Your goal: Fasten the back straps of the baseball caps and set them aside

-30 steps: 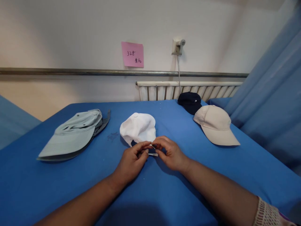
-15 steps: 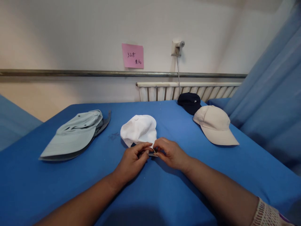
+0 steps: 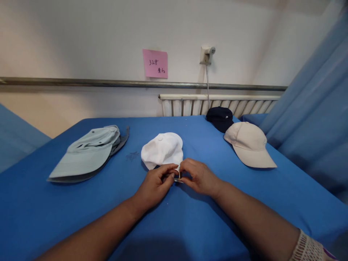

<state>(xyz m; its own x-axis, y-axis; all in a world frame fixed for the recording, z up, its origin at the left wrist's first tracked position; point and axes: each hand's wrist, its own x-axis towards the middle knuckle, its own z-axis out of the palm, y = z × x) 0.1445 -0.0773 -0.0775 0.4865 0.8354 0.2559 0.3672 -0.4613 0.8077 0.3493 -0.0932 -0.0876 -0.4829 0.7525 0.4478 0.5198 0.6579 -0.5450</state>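
Note:
A white baseball cap (image 3: 162, 149) lies on the blue-covered table, its rounded crown up and its near edge toward me. My left hand (image 3: 157, 181) is closed at that edge, thumb and fingers pinching the cap's back strap. Facing it, my right hand (image 3: 200, 177) pinches the strap from the other side, with the fingertips of both hands almost meeting. A thin pale strip shows between them, with a small flat piece just below; the fingers hide the finer detail.
On the left lies a light grey-green cap (image 3: 88, 152) over a dark grey cap (image 3: 121, 142). At the right are a beige cap (image 3: 248, 143) and, behind it, a navy cap (image 3: 219, 119). A radiator (image 3: 187, 105) and metal rail (image 3: 108, 83) line the wall; a blue curtain (image 3: 312, 101) hangs at right.
Both hands stay at the white cap's near edge, still pinching the strap. The fingertips have shifted slightly, and a little more of the pale strip shows. The whole view has moved marginally.

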